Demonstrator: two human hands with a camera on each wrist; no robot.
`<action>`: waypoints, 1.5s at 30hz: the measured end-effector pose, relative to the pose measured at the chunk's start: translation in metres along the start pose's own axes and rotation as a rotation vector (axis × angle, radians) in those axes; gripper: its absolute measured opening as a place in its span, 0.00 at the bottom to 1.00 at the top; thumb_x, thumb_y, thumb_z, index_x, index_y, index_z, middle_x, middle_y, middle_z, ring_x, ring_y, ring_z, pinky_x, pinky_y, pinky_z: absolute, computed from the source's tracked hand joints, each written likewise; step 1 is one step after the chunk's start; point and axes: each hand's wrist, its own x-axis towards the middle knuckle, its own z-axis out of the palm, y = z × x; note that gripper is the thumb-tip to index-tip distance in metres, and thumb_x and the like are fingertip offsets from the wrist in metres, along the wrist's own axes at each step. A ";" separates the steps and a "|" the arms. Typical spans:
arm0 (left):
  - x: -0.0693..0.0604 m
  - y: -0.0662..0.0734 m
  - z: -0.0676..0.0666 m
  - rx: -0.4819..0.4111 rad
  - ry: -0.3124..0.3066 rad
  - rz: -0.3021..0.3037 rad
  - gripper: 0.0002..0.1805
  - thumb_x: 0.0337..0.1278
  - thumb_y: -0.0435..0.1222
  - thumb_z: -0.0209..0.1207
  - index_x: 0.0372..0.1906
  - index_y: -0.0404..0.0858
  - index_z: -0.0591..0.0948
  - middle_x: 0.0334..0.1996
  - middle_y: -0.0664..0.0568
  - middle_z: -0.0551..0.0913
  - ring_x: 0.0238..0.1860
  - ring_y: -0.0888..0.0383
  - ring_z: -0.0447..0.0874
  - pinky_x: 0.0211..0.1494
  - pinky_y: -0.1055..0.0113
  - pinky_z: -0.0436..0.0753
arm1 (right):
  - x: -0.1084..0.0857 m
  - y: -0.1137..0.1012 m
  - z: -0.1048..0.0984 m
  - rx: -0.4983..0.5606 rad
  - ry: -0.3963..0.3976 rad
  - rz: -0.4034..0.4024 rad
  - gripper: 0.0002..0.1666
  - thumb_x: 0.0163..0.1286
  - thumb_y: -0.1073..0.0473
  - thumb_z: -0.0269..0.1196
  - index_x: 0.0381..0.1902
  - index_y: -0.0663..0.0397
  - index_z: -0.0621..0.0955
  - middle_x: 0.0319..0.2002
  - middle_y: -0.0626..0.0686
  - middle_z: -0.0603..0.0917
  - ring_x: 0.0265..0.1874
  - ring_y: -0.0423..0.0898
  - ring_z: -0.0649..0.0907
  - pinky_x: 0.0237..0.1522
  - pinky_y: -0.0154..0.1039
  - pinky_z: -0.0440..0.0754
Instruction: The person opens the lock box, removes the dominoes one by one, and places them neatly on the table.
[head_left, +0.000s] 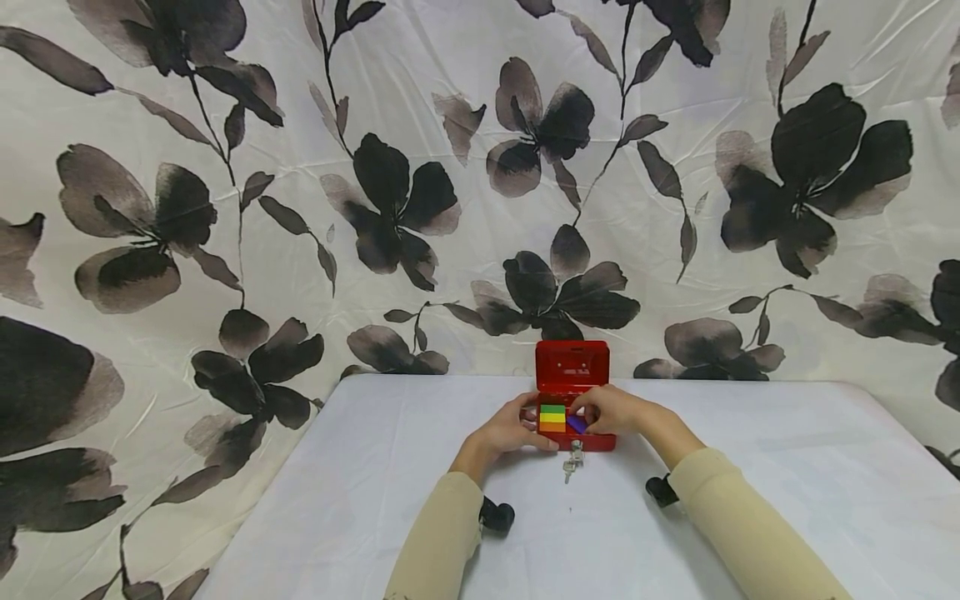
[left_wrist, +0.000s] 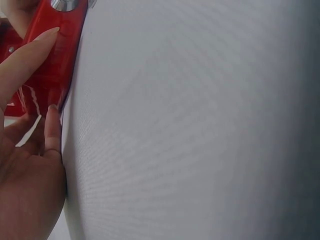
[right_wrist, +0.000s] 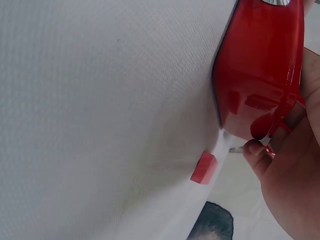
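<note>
A red metal cash box [head_left: 597,442] sits on the white table with its lid [head_left: 572,360] raised. My left hand [head_left: 510,427] grips the box's left side, thumb along the front wall, as the left wrist view also shows. Inside, green [head_left: 552,409], yellow [head_left: 552,417] and orange [head_left: 552,427] blocks lie in a row at the left. Beside them is a purple block [head_left: 577,424], pinched by my right hand [head_left: 613,408] over the box's right half. The right fingertips are partly hidden. Keys [head_left: 568,471] hang from the lock at the front.
A small red block [right_wrist: 204,168] lies on the table beyond the box's right side, seen in the right wrist view. White table cloth [head_left: 360,500] spreads around the box. Behind the table hangs a floral curtain [head_left: 420,100].
</note>
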 end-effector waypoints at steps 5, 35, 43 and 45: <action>0.000 -0.001 0.001 -0.007 0.006 0.004 0.52 0.42 0.37 0.80 0.76 0.45 0.66 0.53 0.50 0.78 0.54 0.51 0.74 0.66 0.50 0.78 | 0.000 0.001 0.002 0.013 -0.002 0.005 0.23 0.64 0.66 0.73 0.57 0.58 0.84 0.32 0.47 0.80 0.34 0.43 0.76 0.42 0.36 0.83; -0.003 0.002 0.001 -0.001 0.007 0.006 0.53 0.43 0.37 0.81 0.76 0.45 0.66 0.53 0.50 0.78 0.54 0.51 0.75 0.66 0.51 0.78 | -0.007 0.003 -0.002 0.052 0.089 -0.022 0.21 0.64 0.60 0.74 0.52 0.60 0.83 0.36 0.48 0.84 0.37 0.44 0.80 0.46 0.41 0.86; -0.003 0.002 0.001 -0.010 0.001 0.007 0.53 0.43 0.37 0.80 0.76 0.46 0.66 0.53 0.50 0.77 0.54 0.50 0.74 0.66 0.49 0.77 | -0.013 0.005 -0.004 0.057 0.173 -0.035 0.23 0.63 0.58 0.75 0.52 0.63 0.83 0.35 0.48 0.84 0.36 0.44 0.80 0.44 0.40 0.86; -0.002 0.001 0.001 -0.014 0.003 0.003 0.53 0.43 0.37 0.80 0.76 0.46 0.66 0.53 0.50 0.78 0.54 0.50 0.74 0.66 0.48 0.77 | -0.016 0.006 -0.005 0.046 0.194 -0.041 0.23 0.63 0.58 0.75 0.52 0.64 0.82 0.35 0.48 0.84 0.36 0.44 0.81 0.44 0.41 0.86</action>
